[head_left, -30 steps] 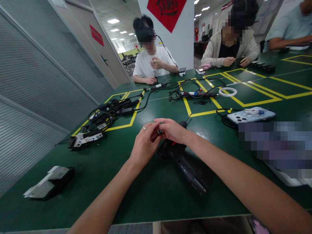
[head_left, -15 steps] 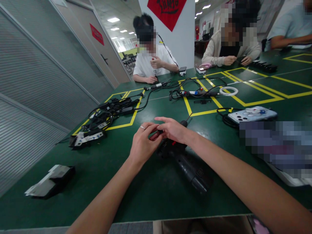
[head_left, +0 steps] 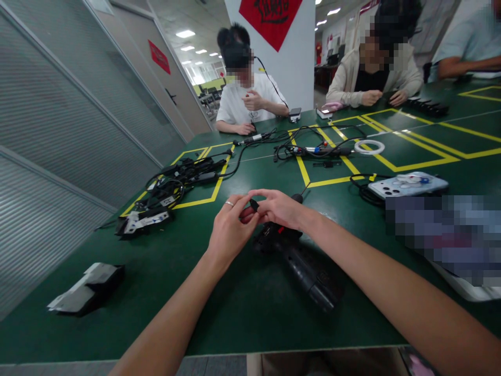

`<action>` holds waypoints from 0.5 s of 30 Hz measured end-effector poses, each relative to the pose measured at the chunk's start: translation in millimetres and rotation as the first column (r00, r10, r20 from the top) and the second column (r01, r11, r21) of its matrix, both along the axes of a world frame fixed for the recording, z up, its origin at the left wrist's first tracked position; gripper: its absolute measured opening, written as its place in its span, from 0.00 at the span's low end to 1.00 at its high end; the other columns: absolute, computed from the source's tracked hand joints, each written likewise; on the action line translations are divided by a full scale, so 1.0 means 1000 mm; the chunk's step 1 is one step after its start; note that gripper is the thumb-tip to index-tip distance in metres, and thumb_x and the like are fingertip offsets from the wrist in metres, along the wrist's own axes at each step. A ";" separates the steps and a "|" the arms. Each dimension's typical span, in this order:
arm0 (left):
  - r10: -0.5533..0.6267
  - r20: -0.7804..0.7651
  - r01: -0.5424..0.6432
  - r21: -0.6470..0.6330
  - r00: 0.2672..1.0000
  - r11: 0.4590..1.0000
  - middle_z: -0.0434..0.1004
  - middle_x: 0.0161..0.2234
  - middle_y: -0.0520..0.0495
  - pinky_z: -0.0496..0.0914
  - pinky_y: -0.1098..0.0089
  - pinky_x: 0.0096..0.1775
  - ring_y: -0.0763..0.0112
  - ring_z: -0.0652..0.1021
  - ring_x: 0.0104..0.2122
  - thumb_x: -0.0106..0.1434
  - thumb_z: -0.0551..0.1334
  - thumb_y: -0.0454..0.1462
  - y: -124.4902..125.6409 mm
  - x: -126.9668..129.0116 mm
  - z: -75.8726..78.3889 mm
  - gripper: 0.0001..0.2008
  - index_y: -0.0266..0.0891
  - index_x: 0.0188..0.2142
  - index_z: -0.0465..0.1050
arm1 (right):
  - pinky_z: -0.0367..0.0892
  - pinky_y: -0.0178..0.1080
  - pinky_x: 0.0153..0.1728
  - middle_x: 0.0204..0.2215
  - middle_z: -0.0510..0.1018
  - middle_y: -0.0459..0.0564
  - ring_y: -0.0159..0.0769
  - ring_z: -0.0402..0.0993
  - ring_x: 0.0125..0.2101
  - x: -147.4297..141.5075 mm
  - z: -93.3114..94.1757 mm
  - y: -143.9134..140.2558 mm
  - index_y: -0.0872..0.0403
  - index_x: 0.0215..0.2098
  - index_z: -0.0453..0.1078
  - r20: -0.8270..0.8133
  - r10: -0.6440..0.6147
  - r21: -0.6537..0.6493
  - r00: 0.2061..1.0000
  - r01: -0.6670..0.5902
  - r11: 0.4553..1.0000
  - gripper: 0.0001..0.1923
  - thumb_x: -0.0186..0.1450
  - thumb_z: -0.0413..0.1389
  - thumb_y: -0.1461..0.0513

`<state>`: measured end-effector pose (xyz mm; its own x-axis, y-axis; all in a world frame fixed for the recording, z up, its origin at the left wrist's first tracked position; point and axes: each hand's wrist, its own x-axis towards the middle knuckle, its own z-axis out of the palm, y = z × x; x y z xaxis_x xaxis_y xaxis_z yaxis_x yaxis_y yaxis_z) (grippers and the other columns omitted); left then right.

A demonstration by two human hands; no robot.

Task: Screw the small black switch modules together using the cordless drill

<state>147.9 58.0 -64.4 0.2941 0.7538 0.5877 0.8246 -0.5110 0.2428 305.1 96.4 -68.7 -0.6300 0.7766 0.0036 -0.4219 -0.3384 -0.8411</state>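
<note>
Between the fingertips of both hands is a small black piece [head_left: 254, 204], too small to name. My left hand [head_left: 231, 222], with a ring on one finger, pinches it from the left. From the right, my right hand [head_left: 278, 208] closes on it with thumb and fingers. Just beneath and behind my right hand lies a black power screwdriver [head_left: 309, 271] on its side. Its thick handle points toward me, and a thin bit [head_left: 306, 189] sticks out past the wrist. Part of its body is hidden by my right hand.
A white and black folded piece [head_left: 86, 290] lies at the left of the green table [head_left: 164, 324], with another bracket-like piece [head_left: 144, 222] beyond it. Tangled black cables [head_left: 183, 180] spread behind. A phone [head_left: 407, 184] rests at the right. Two people sit across, another far right.
My fingers have shifted slightly around the small black piece, which now shows more clearly between them. The whole view has moved a little. The power screwdriver stays in place.
</note>
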 end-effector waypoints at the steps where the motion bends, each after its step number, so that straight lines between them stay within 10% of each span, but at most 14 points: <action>1: -0.010 -0.004 0.010 0.000 1.000 1.000 0.75 0.46 0.43 0.73 0.63 0.47 0.64 0.77 0.44 0.62 0.60 0.37 0.000 0.000 0.000 0.18 0.40 0.52 0.70 | 0.75 0.38 0.37 0.29 0.81 0.50 0.36 0.80 0.33 0.000 0.001 0.000 0.58 0.54 0.59 0.006 -0.007 0.002 1.000 0.007 1.000 0.26 0.57 0.52 0.74; 12: -0.065 -0.175 0.075 0.054 0.983 0.996 0.76 0.45 0.43 0.73 0.65 0.45 0.65 0.78 0.42 0.64 0.58 0.39 -0.006 -0.010 0.008 0.16 0.42 0.51 0.72 | 0.76 0.42 0.35 0.32 0.79 0.49 0.36 0.78 0.31 -0.002 -0.001 -0.002 0.57 0.57 0.59 0.074 -0.016 0.089 0.997 0.010 0.996 0.30 0.56 0.55 0.70; 15: 0.000 -0.148 0.012 0.078 0.989 0.997 0.77 0.44 0.45 0.73 0.65 0.45 0.64 0.78 0.42 0.63 0.60 0.41 -0.009 -0.016 0.020 0.15 0.42 0.49 0.72 | 0.75 0.41 0.33 0.33 0.78 0.48 0.35 0.76 0.30 -0.004 -0.006 -0.001 0.55 0.55 0.62 0.155 -0.210 0.262 0.965 0.164 0.951 0.25 0.59 0.53 0.68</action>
